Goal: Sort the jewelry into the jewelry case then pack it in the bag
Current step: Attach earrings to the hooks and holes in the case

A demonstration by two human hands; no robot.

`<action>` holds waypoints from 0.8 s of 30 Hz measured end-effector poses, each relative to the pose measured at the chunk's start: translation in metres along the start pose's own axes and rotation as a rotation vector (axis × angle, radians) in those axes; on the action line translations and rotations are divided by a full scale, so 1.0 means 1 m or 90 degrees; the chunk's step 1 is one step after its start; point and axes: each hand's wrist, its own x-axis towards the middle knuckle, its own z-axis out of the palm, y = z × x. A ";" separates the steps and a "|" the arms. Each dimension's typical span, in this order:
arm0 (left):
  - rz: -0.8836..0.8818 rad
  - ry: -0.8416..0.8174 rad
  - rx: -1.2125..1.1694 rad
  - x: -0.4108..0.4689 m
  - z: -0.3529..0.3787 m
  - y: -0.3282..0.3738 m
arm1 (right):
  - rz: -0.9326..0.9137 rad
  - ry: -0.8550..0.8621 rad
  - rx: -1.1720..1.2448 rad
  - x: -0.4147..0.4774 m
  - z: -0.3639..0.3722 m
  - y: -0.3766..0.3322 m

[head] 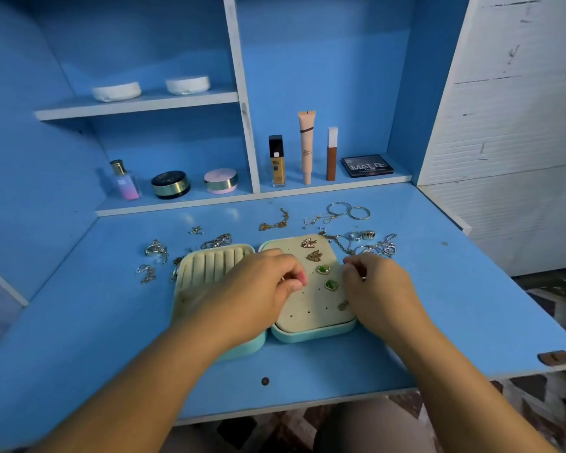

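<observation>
Sorting in hand: jewelry case open on the desk, left hand and right hand curled over its earring panel, grip contents untellable; next, probably seat a stud in a free hole.

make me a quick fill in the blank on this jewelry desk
The open jewelry case lies on a ___ desk.
Two gold leaf earrings and two ___ stone earrings sit on its perforated pad.
The palette on the shelf reads ___.
The upper shelf holds ___ white round containers.
Missing: blue, green, MATTE, two
</observation>
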 end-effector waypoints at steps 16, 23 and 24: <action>0.038 -0.023 -0.023 -0.015 -0.001 0.018 | -0.033 0.020 0.108 0.006 -0.006 -0.018; -0.004 0.013 -0.126 -0.018 0.008 0.020 | -0.038 0.024 0.263 -0.006 0.002 -0.004; -0.007 0.023 -0.136 -0.018 0.010 0.020 | -0.044 0.024 0.268 -0.007 0.003 -0.002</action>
